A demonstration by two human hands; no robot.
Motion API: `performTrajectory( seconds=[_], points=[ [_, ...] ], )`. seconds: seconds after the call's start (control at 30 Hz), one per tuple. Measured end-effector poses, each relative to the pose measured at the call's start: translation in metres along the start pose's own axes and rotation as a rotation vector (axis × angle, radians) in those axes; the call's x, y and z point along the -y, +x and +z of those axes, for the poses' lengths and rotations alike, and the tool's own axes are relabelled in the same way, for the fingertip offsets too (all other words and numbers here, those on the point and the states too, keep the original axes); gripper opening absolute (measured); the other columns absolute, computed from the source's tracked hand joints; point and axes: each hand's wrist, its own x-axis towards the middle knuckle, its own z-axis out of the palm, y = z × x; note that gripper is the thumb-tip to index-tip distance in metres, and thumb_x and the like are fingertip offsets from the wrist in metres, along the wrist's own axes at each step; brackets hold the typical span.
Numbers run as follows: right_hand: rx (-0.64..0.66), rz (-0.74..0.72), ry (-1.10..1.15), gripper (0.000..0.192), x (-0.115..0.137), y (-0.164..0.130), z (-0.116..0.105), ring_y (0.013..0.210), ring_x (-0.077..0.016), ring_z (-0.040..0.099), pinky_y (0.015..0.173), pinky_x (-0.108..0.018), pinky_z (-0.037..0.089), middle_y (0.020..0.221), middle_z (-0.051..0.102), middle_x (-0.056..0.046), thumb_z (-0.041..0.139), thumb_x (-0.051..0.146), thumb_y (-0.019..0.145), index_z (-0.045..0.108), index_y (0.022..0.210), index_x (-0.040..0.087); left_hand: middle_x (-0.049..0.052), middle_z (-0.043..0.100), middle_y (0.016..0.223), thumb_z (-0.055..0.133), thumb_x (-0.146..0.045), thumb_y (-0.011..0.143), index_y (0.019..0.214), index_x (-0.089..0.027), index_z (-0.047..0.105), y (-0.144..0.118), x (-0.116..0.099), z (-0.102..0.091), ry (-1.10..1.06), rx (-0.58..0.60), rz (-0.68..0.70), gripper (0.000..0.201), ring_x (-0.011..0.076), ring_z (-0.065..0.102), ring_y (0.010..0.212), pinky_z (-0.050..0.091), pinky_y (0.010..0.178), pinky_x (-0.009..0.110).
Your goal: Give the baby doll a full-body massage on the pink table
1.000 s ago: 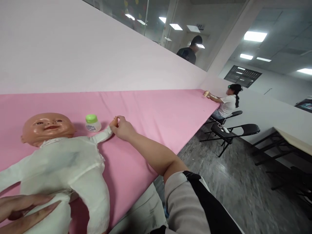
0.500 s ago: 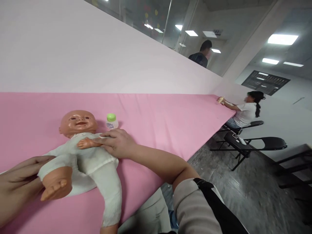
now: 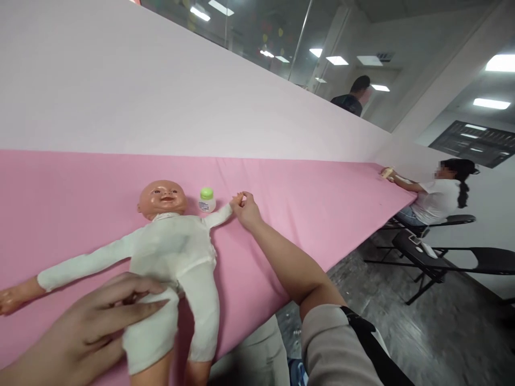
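Note:
A baby doll [image 3: 173, 244] in a white cloth suit lies on its back on the pink-covered table, face up, with both arms stretched out sideways. My left hand [image 3: 108, 316] grips the doll's bent leg near the knee, fingers over the white cloth. Farther out, my right hand [image 3: 247, 210] pinches the doll's small hand and holds that arm away from its body. Between the doll's head and this arm stands a small clear jar [image 3: 206, 201] with a green lid, upright.
Pink cloth [image 3: 281, 187] covers the long table, which runs along a white wall [image 3: 161, 96]. A person in a white shirt [image 3: 442, 201] sits at the far end. Black folding chairs [image 3: 418, 246] stand on the right, one bearing a white device. Another person [image 3: 352, 99] shows behind the glass.
The doll's arm has gone from across its chest out to the side with my right hand. Its raised leg is lower, and my left hand has moved onto it. The view has shifted left.

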Motion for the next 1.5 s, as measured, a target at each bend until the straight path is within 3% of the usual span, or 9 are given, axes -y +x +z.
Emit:
performTrajectory(
  seconds=[0.13,0.23,0.43,0.67,0.83,1.0,1.2,1.37,1.5],
  points=[
    [0.041,0.003,-0.055,0.062,-0.007,0.003,-0.008,0.121,-0.0282,0.075,0.109,-0.044,0.056,0.132,0.077,-0.016,0.076,0.041,0.094,0.051,0.147,0.018,0.001,0.078,0.131,0.066,-0.023,0.091,0.138,-0.051,0.073,0.009,-0.019,0.003,-0.064,0.092,0.011,0.056,0.0261,0.076,0.113,0.069,0.088,0.034],
    [0.019,-0.059,-0.008,0.061,-0.002,-0.005,-0.004,0.102,-0.0240,0.079,0.097,-0.040,0.061,0.117,0.081,-0.012,0.069,0.041,0.098,0.047,0.150,0.019,0.004,0.077,0.126,0.065,-0.022,0.097,0.132,-0.042,0.078,0.012,-0.020,-0.001,-0.149,-0.046,-0.109,0.042,0.0233,0.075,0.112,0.065,0.093,0.032],
    [-0.068,-0.466,0.103,0.049,0.026,-0.044,0.012,0.098,-0.0225,0.075,0.084,-0.038,0.063,0.128,0.076,-0.010,0.070,0.045,0.097,0.059,0.140,0.024,0.007,0.072,0.114,0.067,-0.035,0.094,0.107,-0.027,0.086,0.021,0.004,-0.002,-0.035,-0.260,-0.448,0.025,0.0222,0.073,0.102,0.062,0.091,0.034],
    [0.157,-0.898,-0.191,0.026,0.047,-0.074,0.032,0.118,-0.0277,0.069,0.109,-0.049,0.052,0.125,0.080,-0.007,0.059,0.028,0.103,0.074,0.123,0.025,0.006,0.066,0.103,0.069,-0.031,0.081,0.074,-0.020,0.078,0.032,0.025,0.005,-0.223,-0.289,-0.661,0.016,0.0179,0.068,0.082,0.056,0.066,0.029],
    [0.116,-0.772,-0.111,0.030,0.041,-0.063,0.025,0.114,-0.0286,0.070,0.104,-0.050,0.057,0.123,0.078,-0.010,0.063,0.034,0.100,0.070,0.127,0.024,0.006,0.069,0.099,0.069,-0.032,0.093,0.088,-0.022,0.083,0.028,0.018,0.000,-0.163,-0.246,-0.449,0.018,0.0169,0.070,0.085,0.059,0.073,0.027],
    [0.005,-0.422,0.040,0.061,0.026,-0.044,0.004,0.096,-0.0237,0.074,0.090,-0.044,0.063,0.126,0.076,-0.012,0.066,0.041,0.095,0.050,0.151,0.023,0.007,0.072,0.103,0.066,-0.034,0.102,0.111,-0.026,0.083,0.019,-0.003,-0.001,-0.188,-0.138,-0.178,0.020,0.0166,0.071,0.087,0.060,0.076,0.027],
    [0.079,-0.099,-0.187,0.083,0.009,-0.021,-0.021,0.106,-0.0302,0.077,0.097,-0.046,0.060,0.125,0.077,-0.016,0.064,0.045,0.095,0.030,0.165,0.015,0.009,0.069,0.106,0.066,-0.035,0.100,0.115,-0.031,0.081,0.015,-0.036,0.001,-0.093,0.117,-0.061,0.021,0.0154,0.067,0.074,0.057,0.069,0.029],
    [0.191,-0.134,-0.484,0.071,0.011,-0.020,-0.024,0.124,-0.0380,0.071,0.105,-0.051,0.055,0.140,0.071,-0.022,0.056,0.043,0.101,0.039,0.163,0.012,0.007,0.064,0.098,0.065,-0.025,0.095,0.109,-0.028,0.078,0.020,-0.048,0.004,0.031,0.179,0.043,0.018,0.0158,0.063,0.072,0.052,0.068,0.028],
    [0.158,-0.235,-0.703,0.066,0.036,-0.044,-0.028,0.114,-0.0397,0.073,0.093,-0.050,0.056,0.133,0.070,-0.025,0.056,0.040,0.100,0.045,0.160,0.013,0.005,0.063,0.097,0.068,-0.018,0.087,0.098,-0.027,0.077,0.023,-0.054,0.000,0.005,0.276,-0.015,0.017,0.0164,0.063,0.073,0.051,0.067,0.029]
  ],
)
